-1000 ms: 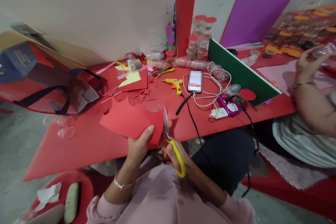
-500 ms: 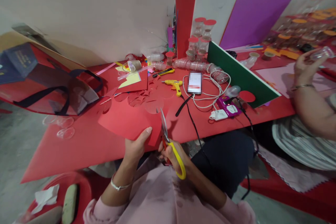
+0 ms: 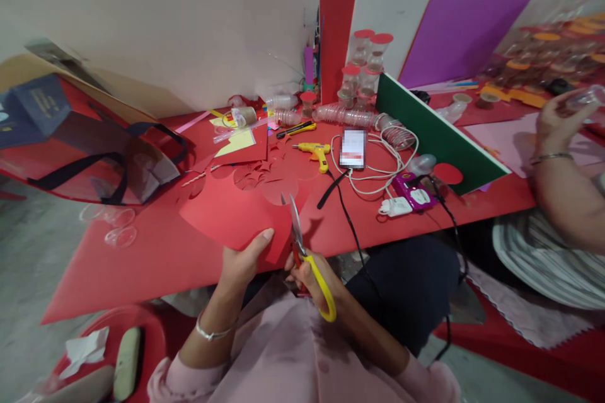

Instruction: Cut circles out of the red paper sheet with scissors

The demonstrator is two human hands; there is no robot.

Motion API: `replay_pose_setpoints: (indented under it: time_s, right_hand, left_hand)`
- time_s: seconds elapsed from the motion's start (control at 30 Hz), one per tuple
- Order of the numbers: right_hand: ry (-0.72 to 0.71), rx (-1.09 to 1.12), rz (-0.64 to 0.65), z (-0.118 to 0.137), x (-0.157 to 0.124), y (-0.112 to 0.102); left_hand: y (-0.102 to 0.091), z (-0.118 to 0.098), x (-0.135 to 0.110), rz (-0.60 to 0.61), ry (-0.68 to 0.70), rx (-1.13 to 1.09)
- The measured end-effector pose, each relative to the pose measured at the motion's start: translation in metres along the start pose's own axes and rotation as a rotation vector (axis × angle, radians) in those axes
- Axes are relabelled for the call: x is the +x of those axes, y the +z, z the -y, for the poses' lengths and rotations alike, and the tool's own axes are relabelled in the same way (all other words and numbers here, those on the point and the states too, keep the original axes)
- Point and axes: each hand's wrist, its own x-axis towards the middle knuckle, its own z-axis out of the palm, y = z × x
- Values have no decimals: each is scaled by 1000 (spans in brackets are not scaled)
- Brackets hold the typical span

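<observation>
My left hand (image 3: 246, 258) grips a sheet of red paper (image 3: 222, 211) by its near edge, thumb on top. Rounded notches are cut along the sheet's far side. Yellow-handled scissors (image 3: 309, 264) are in my right hand (image 3: 302, 274), their blades pointing away from me and a little apart at the sheet's right edge. Red paper scraps (image 3: 255, 173) lie just beyond the sheet. A yellow glue gun (image 3: 316, 151) rests behind the scissors, and a black-and-yellow cutter knife (image 3: 296, 130) lies farther back.
A charging phone (image 3: 352, 150) lies among white cables by a purple power strip (image 3: 416, 192). A green board (image 3: 435, 132) stands upright to the right. Stacked plastic cups (image 3: 362, 69) are at the back. A shopping bag (image 3: 70, 138) leans at left. Another person's hand (image 3: 558, 119) holds a clear cup.
My view has shifted slightly, so the table contents appear a little displaced. The hands, sheet and scissors keep nearly the same pose. The other person still holds the cup.
</observation>
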Motion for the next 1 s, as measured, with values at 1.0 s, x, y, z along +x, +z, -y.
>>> replay_pose_setpoints:
  time_s: [1.0]
  right_hand:
    - [17, 45, 48, -6, 1, -3]
  left_hand:
    - [-12, -1, 7, 61, -14, 47]
